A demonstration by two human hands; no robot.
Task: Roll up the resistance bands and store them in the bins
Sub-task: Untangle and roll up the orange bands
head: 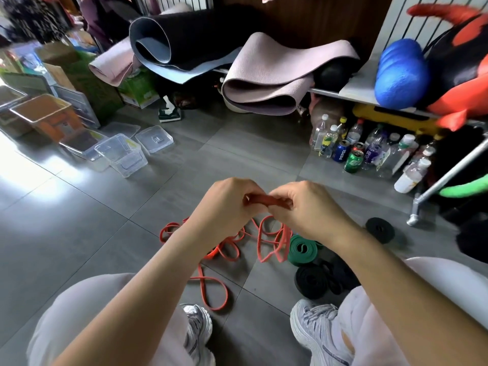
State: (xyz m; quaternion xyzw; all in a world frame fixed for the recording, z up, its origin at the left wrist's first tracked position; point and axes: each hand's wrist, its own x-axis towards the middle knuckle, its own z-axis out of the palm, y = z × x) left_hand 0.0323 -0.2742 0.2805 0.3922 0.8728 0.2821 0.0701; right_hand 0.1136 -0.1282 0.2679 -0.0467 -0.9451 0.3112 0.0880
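My left hand [227,204] and my right hand [309,207] together pinch the end of a red resistance band [264,200] held above the floor. The rest of that band hangs down into loose red loops [224,249] tangled on the grey tiles. A rolled green band [302,249] lies just right of the loops, below my right wrist. Two rolled black bands [311,282] [380,229] sit on the floor at the right. Clear plastic bins [124,157] stand open at the far left, well away from both hands.
A clear lid [154,138] lies by the bins, with an orange-sided box [50,117] behind. Yoga mats [277,75] drape over a shelf at the back. Bottles and cans [353,149] crowd under the right rack. My knees and shoes [317,328] frame the bottom.
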